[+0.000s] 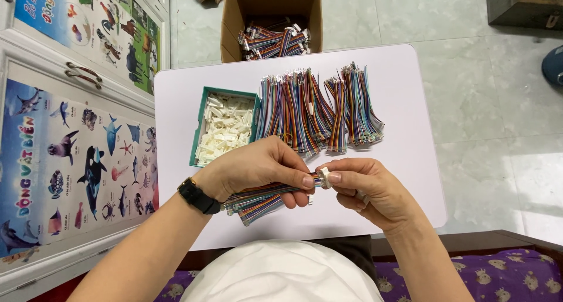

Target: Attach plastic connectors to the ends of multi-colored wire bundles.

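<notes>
My left hand (258, 170) grips a bundle of multicoloured wires (258, 199) that fans out under my palm toward my wrist, which wears a black watch. My right hand (360, 187) pinches a small white plastic connector (324, 177) at the tip of that bundle, thumb and forefinger closed on it. Both hands meet above the front part of a small white table (410, 179). Behind them lie several bundles of coloured wires (319, 108), spread side by side on the tabletop.
A green tray (199, 129) full of white connectors sits at the table's left. Beyond the table stands an open cardboard box (234, 20) holding more wire bundles. White cupboards with animal posters (70, 161) line the left side; tiled floor lies to the right.
</notes>
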